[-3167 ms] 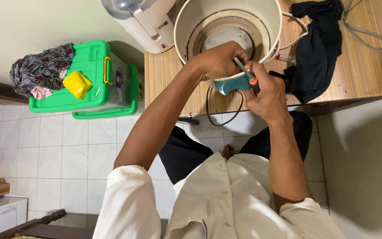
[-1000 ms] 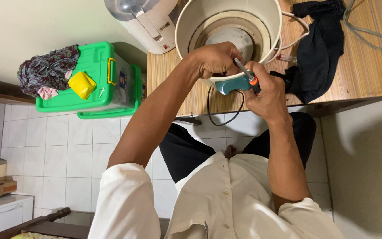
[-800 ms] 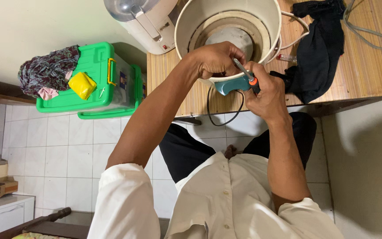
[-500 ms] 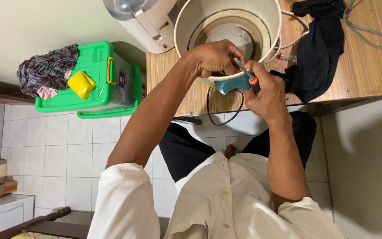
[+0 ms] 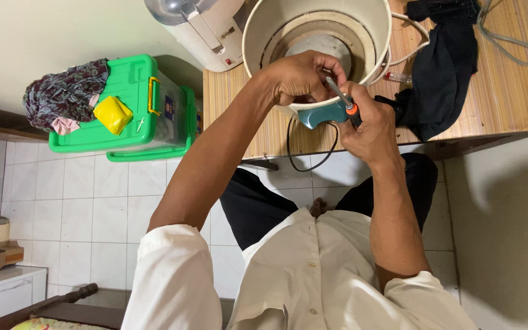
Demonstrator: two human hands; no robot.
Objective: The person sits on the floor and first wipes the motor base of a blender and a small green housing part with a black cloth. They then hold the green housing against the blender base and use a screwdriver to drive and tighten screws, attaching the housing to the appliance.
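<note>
Working at the wooden table (image 5: 490,91), you have both hands at the near rim of the cream round cooker body (image 5: 374,24), which stands on the tabletop at the far side of the view. Left of it on the table sits a white appliance with a clear dome (image 5: 206,27), and right of it a black cloth (image 5: 444,73) lies crumpled, with a grey cord (image 5: 514,52) beyond it. On the tiled floor (image 5: 87,214) to the left stands a green plastic storage box (image 5: 132,104), carrying a patterned bundle of fabric (image 5: 62,95) and a small yellow packet (image 5: 112,114).

Your left hand (image 5: 300,76) is curled over the cooker's near rim, fingers clenched on the teal part (image 5: 322,113) fixed there. Your right hand (image 5: 371,125) is closed around the screwdriver (image 5: 344,101), gripping its dark handle with the orange collar just above your fingers; the metal shaft slants up and left towards your left hand. A black cable (image 5: 310,162) loops down off the table's near edge below your hands.
</note>
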